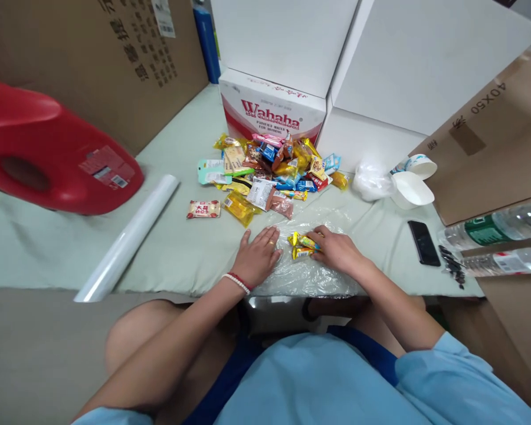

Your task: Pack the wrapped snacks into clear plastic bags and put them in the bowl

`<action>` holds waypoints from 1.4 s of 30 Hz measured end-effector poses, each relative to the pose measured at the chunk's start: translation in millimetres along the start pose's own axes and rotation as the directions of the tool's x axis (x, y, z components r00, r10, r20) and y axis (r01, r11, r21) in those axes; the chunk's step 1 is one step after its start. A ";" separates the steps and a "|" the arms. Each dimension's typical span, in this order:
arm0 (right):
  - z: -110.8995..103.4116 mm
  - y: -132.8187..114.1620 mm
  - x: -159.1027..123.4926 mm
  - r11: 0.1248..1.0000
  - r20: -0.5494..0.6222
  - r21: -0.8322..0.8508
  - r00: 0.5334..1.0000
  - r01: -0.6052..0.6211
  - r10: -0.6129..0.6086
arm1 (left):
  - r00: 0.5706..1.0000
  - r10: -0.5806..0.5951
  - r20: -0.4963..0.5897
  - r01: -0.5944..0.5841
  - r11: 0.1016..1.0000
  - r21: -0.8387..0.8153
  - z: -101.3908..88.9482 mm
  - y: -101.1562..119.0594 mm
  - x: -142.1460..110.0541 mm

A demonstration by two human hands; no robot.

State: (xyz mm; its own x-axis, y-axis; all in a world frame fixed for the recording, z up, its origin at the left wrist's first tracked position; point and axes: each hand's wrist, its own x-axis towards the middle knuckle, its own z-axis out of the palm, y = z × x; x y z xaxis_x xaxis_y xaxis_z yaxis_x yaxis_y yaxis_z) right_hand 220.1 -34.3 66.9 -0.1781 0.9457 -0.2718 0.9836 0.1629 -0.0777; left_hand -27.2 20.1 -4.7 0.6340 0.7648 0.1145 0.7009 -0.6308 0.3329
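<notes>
We rest our left hand [257, 255] on the film [312, 282]; our right hand [334, 251] touches yellow packets [301, 245].

Left hand [257, 258] flat, palm down; right hand [335, 250] lowered, fingers curled.

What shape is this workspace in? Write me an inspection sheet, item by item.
Surface: pale green cloth, slightly wrinkled; clear film near the front edge.
Things at hand: small yellow packets on the film.
Clutter: snack pile, red jug, white roll, phone, plastic bottles.
Hands: left hand palm down, at the film's left side; right hand touching the packets.
Cables: nothing seen.
Surroundings: cardboard boxes both sides, Wahaha box behind the pile.
</notes>
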 end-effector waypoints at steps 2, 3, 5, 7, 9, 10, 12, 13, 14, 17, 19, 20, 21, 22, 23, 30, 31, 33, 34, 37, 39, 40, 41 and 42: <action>0.0 2.3 -8.3 1.000 -0.043 0.026 0.999 -0.003 0.004 | 0.998 0.017 -0.064 -0.016 1.000 0.006 -3.3 0.0 0.0; 0.4 4.1 -13.5 0.999 -0.072 0.050 0.997 -0.005 0.009 | 0.993 0.035 -0.109 -0.034 0.999 0.016 -5.2 0.1 0.0; 2.9 8.2 -24.1 0.994 -0.131 0.108 0.991 -0.007 0.021 | 0.973 0.094 -0.209 -0.086 0.995 0.047 -8.5 0.8 0.2; 6.9 11.4 -31.2 0.987 -0.177 0.163 0.984 -0.005 0.034 | 0.944 0.176 -0.278 -0.163 0.984 0.070 -10.0 2.7 0.2; 10.7 12.8 -32.3 0.981 -0.201 0.195 0.978 -0.014 0.053 | 0.921 0.260 -0.289 -0.251 0.966 0.069 -9.1 5.5 0.0; 11.8 12.8 -30.6 0.980 -0.199 0.197 0.979 -0.016 0.056 | 0.917 0.291 -0.273 -0.285 0.957 0.063 -7.9 6.9 -0.2; 12.2 12.6 -24.5 0.983 -0.176 0.182 0.984 -0.006 0.038 | 0.927 0.305 -0.219 -0.301 0.952 0.055 -5.2 8.7 -0.1; 11.7 12.6 -20.9 0.985 -0.167 0.172 0.986 0.007 0.023 | 0.938 0.290 -0.189 -0.285 0.957 0.056 -4.0 8.9 0.2; 11.1 12.9 -17.4 0.986 -0.162 0.165 0.987 0.022 0.005 | 0.950 0.266 -0.163 -0.260 0.964 0.059 -3.0 8.5 0.8; 11.5 16.1 -9.7 0.985 -0.165 0.167 0.986 0.050 -0.022 | 0.973 0.203 -0.108 -0.199 0.979 0.046 -1.2 4.8 3.9; 13.3 19.3 -8.6 0.983 -0.159 0.178 0.987 0.045 -0.016 | 0.980 0.177 -0.088 -0.176 0.984 0.021 -0.4 2.0 6.2; 14.0 20.8 -10.1 0.982 -0.162 0.186 0.987 0.039 -0.009 | 0.983 0.163 -0.082 -0.163 0.987 0.011 -0.1 0.8 7.2; 14.4 21.9 -13.3 0.980 -0.177 0.197 0.984 0.037 -0.001 | 0.986 0.149 -0.079 -0.149 0.989 0.004 -0.1 0.1 7.9; 14.4 22.5 -18.4 0.976 -0.202 0.213 0.979 0.044 0.000 | 0.987 0.136 -0.085 -0.136 0.991 0.000 -0.8 -0.3 8.2; 14.2 22.4 -25.6 0.970 -0.233 0.235 0.972 0.066 -0.010 | 0.987 0.128 -0.101 -0.129 0.992 -0.003 -2.2 -0.2 8.1; 37.0 10.7 -95.5 0.921 -0.270 0.261 0.938 0.289 -0.217 | 0.879 0.476 -0.027 -0.467 0.848 -0.251 -35.1 6.1 -4.9; 43.8 10.4 -100.9 0.931 -0.243 0.250 0.948 0.267 -0.207 | 0.846 0.531 0.052 -0.495 0.817 -0.297 -38.8 5.7 -7.3; 53.3 12.5 -105.2 0.937 -0.201 0.263 0.963 0.231 -0.181 | 0.794 0.575 0.200 -0.498 0.803 -0.328 -42.8 2.7 -10.9; 54.6 14.9 -104.3 0.929 -0.191 0.292 0.965 0.228 -0.177 | 0.783 0.568 0.252 -0.487 0.813 -0.320 -43.4 0.3 -11.8; 42.1 26.0 -92.8 0.858 -0.220 0.436 0.956 0.273 -0.193 | 0.791 0.533 0.300 -0.434 0.835 -0.339 -45.0 -7.9 -9.1; 24.6 35.8 -79.7 0.797 -0.252 0.531 0.951 0.289 -0.176 | 0.812 0.512 0.280 -0.374 0.825 -0.424 -47.9 -13.2 -1.7; 15.5 41.3 -71.6 0.773 -0.253 0.571 0.955 0.278 -0.156 | 0.828 0.493 0.267 -0.333 0.816 -0.473 -49.7 -15.8 3.7; 7.2 47.0 -62.6 0.753 -0.243 0.607 0.961 0.255 -0.130 | 0.852 0.458 0.252 -0.283 0.809 -0.515 -51.2 -18.6 10.1; 0.2 52.9 -52.7 0.737 -0.224 0.638 0.969 0.224 -0.100 | 0.883 0.405 0.238 -0.225 0.810 -0.542 -52.1 -21.8 17.3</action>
State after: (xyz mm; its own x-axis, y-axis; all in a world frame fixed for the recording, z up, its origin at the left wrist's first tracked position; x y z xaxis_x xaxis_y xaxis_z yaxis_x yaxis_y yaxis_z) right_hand 281.5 -75.6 76.9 -0.2648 0.9634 -0.0411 0.6666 0.1521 -0.7298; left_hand -48.5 53.9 38.8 0.9212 0.3889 0.0130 0.2479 -0.6122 0.7509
